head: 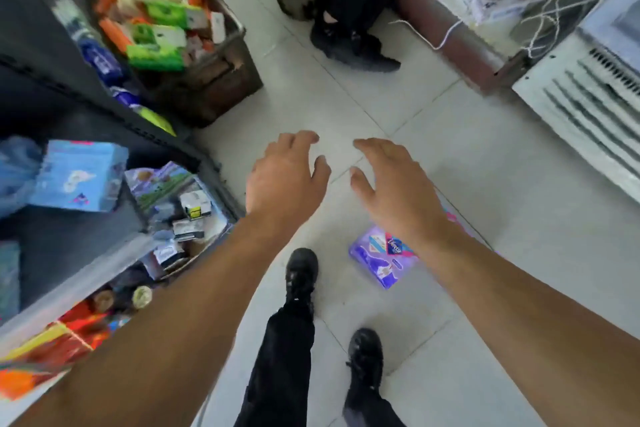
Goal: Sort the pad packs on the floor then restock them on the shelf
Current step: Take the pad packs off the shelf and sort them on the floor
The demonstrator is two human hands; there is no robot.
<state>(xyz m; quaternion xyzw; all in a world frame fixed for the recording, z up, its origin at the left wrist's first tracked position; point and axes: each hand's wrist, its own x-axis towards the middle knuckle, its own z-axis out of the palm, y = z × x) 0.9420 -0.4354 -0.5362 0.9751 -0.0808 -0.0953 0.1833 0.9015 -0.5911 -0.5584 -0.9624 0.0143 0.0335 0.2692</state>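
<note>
Hands reach out empty over the tiled floor (467, 156): left hand (287, 177) and right hand (394, 184) both spread, fingers relaxed, grasping nothing. A purple pad pack (381, 258) lies on the floor beneath the right forearm, near a black shoe (301, 270). Sorting looks barely begun; next, likely stooping for that pack, with the shelf (104, 243) at left.

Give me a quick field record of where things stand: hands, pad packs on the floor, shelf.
left hand: open, fingers spread, holds nothing
right hand: open, holds nothing
purple pad pack: lies on the floor tiles, partly under the right forearm
pink pack: edge only, mostly hidden
shelf: at left, stocked with mixed packs
image: motion-blurred
</note>
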